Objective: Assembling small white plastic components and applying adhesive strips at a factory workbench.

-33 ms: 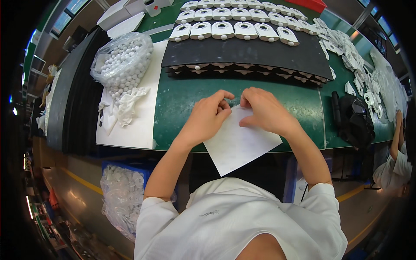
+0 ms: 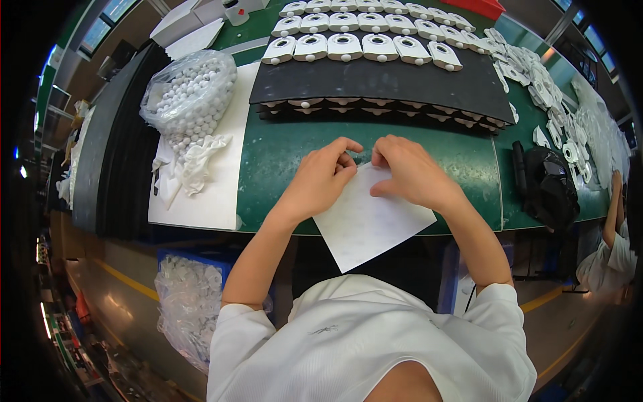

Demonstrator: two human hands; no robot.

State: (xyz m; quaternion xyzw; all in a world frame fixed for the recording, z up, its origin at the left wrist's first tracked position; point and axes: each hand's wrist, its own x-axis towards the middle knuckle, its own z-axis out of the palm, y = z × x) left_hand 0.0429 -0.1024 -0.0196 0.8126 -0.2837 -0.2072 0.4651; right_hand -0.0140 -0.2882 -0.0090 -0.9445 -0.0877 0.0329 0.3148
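A white sheet (image 2: 365,224) lies tilted on the green table (image 2: 281,157), its lower corner hanging over the front edge. My left hand (image 2: 321,177) pinches the sheet's top edge with thumb and forefinger. My right hand (image 2: 412,174) rests on the sheet's upper right part, thumb pressed on it and fingertips curled at the same top edge. The fingertips of both hands almost meet. What sits between them is too small to tell.
Behind the hands is a stack of black foam trays (image 2: 382,84) carrying rows of white plastic parts (image 2: 362,47). A clear bag of white balls (image 2: 191,87) sits on a white mat (image 2: 207,194) at left. A black bag (image 2: 549,184) lies at right, where a co-worker's arm (image 2: 611,214) shows. A bag of white parts (image 2: 187,301) is below the table.
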